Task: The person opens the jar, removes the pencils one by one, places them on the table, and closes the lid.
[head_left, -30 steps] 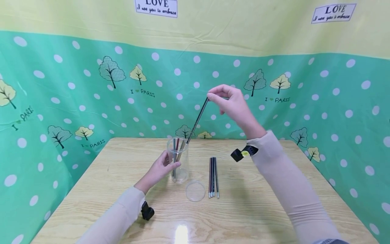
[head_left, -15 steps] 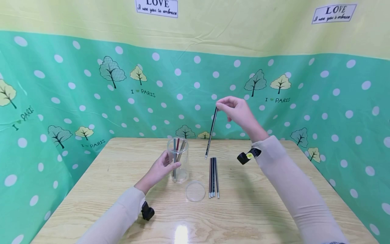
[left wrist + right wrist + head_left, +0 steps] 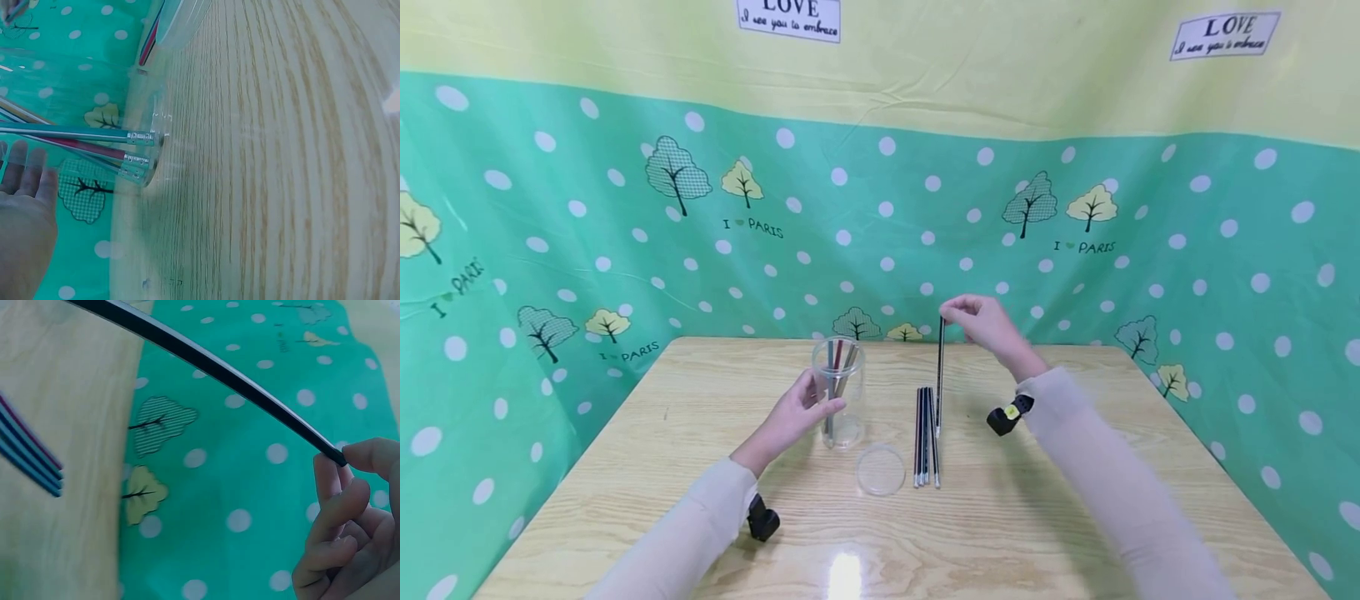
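A clear cylindrical jar (image 3: 850, 417) stands on the table with several pencils (image 3: 837, 358) leaning inside it. My left hand (image 3: 790, 421) is curled round the jar's left side; the left wrist view shows the pencils' metal-banded ends (image 3: 140, 139) at the jar's base. The right hand (image 3: 988, 325) pinches a dark pencil (image 3: 940, 375) by its top end between thumb and fingertips, and the pencil hangs nearly upright. Its lower end is beside a row of several dark pencils (image 3: 923, 433) lying on the table.
A round clear lid (image 3: 881, 470) lies between the jar and the row of pencils, nearer the front. Behind the wooden table (image 3: 737, 358) hangs a green and yellow curtain (image 3: 820, 208) with dots and trees. Each wrist carries a small black device.
The right hand has moved from near the jar's rim to the right and down, and its pencil has swung from slanted to nearly upright. My left hand and the jar have stayed put.
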The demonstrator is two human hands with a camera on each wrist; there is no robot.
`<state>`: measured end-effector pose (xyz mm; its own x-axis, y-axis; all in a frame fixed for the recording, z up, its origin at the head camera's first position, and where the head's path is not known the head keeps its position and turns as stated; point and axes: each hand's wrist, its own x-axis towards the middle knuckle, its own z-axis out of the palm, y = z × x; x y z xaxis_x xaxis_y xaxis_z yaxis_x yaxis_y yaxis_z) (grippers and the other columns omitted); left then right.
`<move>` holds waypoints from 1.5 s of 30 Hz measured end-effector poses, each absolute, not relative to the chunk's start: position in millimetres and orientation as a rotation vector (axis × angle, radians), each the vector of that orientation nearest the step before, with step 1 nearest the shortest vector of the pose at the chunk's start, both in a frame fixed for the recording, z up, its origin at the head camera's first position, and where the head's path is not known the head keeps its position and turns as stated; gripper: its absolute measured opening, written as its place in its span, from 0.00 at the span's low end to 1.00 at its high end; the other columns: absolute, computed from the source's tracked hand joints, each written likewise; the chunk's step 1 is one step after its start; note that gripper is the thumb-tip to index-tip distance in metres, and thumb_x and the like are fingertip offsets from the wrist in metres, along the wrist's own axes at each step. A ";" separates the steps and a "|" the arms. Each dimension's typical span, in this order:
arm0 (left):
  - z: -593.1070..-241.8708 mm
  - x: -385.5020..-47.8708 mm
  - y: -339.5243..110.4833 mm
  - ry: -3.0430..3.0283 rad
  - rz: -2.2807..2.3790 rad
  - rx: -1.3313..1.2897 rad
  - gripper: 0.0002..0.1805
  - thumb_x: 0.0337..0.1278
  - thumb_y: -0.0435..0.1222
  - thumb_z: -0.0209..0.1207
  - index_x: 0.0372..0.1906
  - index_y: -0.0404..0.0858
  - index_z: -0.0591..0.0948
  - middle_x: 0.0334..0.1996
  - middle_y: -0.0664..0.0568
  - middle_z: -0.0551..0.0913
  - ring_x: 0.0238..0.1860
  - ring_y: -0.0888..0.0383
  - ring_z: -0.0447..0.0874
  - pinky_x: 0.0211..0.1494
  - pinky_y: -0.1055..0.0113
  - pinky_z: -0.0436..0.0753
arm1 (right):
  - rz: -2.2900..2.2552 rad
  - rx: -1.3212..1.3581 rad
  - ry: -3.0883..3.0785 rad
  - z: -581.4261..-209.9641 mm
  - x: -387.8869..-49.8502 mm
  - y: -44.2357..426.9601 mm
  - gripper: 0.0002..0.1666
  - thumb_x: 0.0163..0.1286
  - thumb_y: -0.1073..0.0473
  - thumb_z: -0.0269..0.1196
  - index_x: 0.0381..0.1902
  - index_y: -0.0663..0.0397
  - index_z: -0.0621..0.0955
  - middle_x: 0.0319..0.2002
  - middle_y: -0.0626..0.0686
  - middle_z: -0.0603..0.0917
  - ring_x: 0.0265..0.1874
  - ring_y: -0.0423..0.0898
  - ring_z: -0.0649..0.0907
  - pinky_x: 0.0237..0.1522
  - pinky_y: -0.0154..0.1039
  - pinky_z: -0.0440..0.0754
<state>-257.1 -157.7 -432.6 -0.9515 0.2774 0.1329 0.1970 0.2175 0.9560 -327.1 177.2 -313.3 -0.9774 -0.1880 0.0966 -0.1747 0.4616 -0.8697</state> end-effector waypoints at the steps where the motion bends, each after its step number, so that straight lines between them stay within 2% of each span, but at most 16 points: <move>1: -432.6 -257.1 -157.6 2.398 1.868 0.467 0.38 0.64 0.47 0.66 0.74 0.46 0.63 0.72 0.42 0.67 0.73 0.41 0.62 0.73 0.45 0.63 | -1.574 -0.322 2.676 -319.9 -328.2 178.0 0.20 0.74 0.44 0.62 0.54 0.49 0.82 0.47 0.52 0.84 0.21 0.44 0.71 0.25 0.35 0.73; 6: -432.5 -255.9 -157.9 2.391 1.876 0.471 0.38 0.65 0.45 0.66 0.74 0.45 0.62 0.72 0.41 0.67 0.73 0.40 0.62 0.73 0.45 0.63 | -1.498 -0.284 2.671 -354.2 -332.6 180.4 0.23 0.75 0.46 0.61 0.58 0.56 0.81 0.47 0.53 0.85 0.22 0.43 0.72 0.20 0.31 0.69; 9: -432.2 -255.6 -157.8 2.390 1.878 0.474 0.38 0.65 0.45 0.66 0.74 0.45 0.62 0.72 0.41 0.67 0.73 0.40 0.62 0.73 0.45 0.63 | -1.486 -0.248 2.651 -373.5 -335.0 182.6 0.23 0.74 0.46 0.60 0.56 0.56 0.82 0.45 0.53 0.85 0.20 0.42 0.71 0.18 0.29 0.66; 13: -432.2 -256.1 -157.2 2.397 1.875 0.479 0.38 0.64 0.45 0.66 0.74 0.45 0.62 0.71 0.41 0.67 0.72 0.40 0.63 0.72 0.44 0.64 | -1.487 -0.213 2.617 -394.0 -337.9 187.0 0.21 0.73 0.45 0.61 0.52 0.54 0.83 0.45 0.52 0.85 0.19 0.40 0.70 0.17 0.30 0.64; 18: -432.8 -256.8 -157.4 2.412 1.862 0.468 0.38 0.64 0.46 0.66 0.74 0.47 0.62 0.71 0.42 0.68 0.72 0.40 0.64 0.72 0.45 0.64 | -1.474 -0.221 2.575 -414.3 -338.8 188.8 0.25 0.73 0.45 0.61 0.55 0.60 0.82 0.48 0.54 0.86 0.17 0.39 0.68 0.17 0.30 0.64; 21: -433.1 -257.0 -157.8 2.418 1.856 0.461 0.38 0.65 0.46 0.66 0.74 0.48 0.62 0.72 0.43 0.67 0.72 0.41 0.63 0.72 0.45 0.65 | -1.480 -0.233 2.558 -424.8 -339.4 189.0 0.24 0.74 0.49 0.60 0.57 0.63 0.81 0.47 0.55 0.86 0.16 0.39 0.67 0.17 0.30 0.63; 23: -432.9 -257.0 -157.8 2.419 1.857 0.453 0.38 0.64 0.47 0.66 0.74 0.48 0.62 0.72 0.43 0.67 0.72 0.41 0.63 0.72 0.45 0.65 | -1.486 -0.241 2.536 -431.0 -339.6 189.5 0.23 0.75 0.51 0.60 0.56 0.65 0.81 0.43 0.55 0.86 0.17 0.39 0.68 0.18 0.30 0.64; 25: -433.0 -257.1 -158.0 2.418 1.856 0.458 0.39 0.64 0.47 0.66 0.75 0.48 0.62 0.72 0.43 0.67 0.72 0.41 0.63 0.72 0.45 0.65 | -1.493 -0.220 2.505 -437.1 -340.0 190.3 0.22 0.74 0.51 0.60 0.55 0.64 0.81 0.36 0.52 0.85 0.17 0.40 0.69 0.18 0.31 0.65; 28: -432.9 -257.0 -158.1 2.414 1.857 0.458 0.40 0.63 0.48 0.66 0.75 0.47 0.61 0.72 0.42 0.67 0.72 0.41 0.63 0.72 0.45 0.65 | -1.488 -0.187 2.463 -444.8 -340.7 191.7 0.22 0.74 0.51 0.60 0.54 0.64 0.82 0.23 0.49 0.78 0.16 0.40 0.68 0.17 0.31 0.65; 30: -432.8 -256.7 -158.0 2.412 1.858 0.454 0.40 0.63 0.48 0.66 0.75 0.47 0.62 0.72 0.42 0.67 0.72 0.41 0.63 0.72 0.45 0.65 | -1.488 -0.159 2.450 -448.1 -340.8 192.2 0.21 0.74 0.52 0.60 0.53 0.63 0.83 0.20 0.48 0.76 0.14 0.39 0.67 0.16 0.30 0.65; 37: -433.4 -256.6 -157.6 2.423 1.849 0.433 0.38 0.62 0.49 0.67 0.73 0.48 0.63 0.70 0.44 0.69 0.72 0.42 0.64 0.72 0.45 0.65 | -1.471 -0.102 2.482 -452.8 -340.4 190.1 0.18 0.74 0.52 0.61 0.45 0.62 0.85 0.29 0.52 0.82 0.16 0.39 0.67 0.17 0.31 0.65; 45: -434.2 -257.2 -157.7 2.422 1.857 0.468 0.38 0.63 0.48 0.66 0.74 0.46 0.63 0.70 0.42 0.69 0.72 0.41 0.64 0.72 0.45 0.65 | -1.444 0.004 2.535 -454.2 -340.8 181.2 0.15 0.69 0.53 0.66 0.41 0.61 0.85 0.26 0.50 0.82 0.15 0.38 0.70 0.16 0.29 0.66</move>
<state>-257.2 -157.7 -434.2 -0.9526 0.2703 0.1397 0.2051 0.2314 0.9510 -340.8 181.2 -454.2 -0.9750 -0.1075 -0.1945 0.1125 0.5159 -0.8492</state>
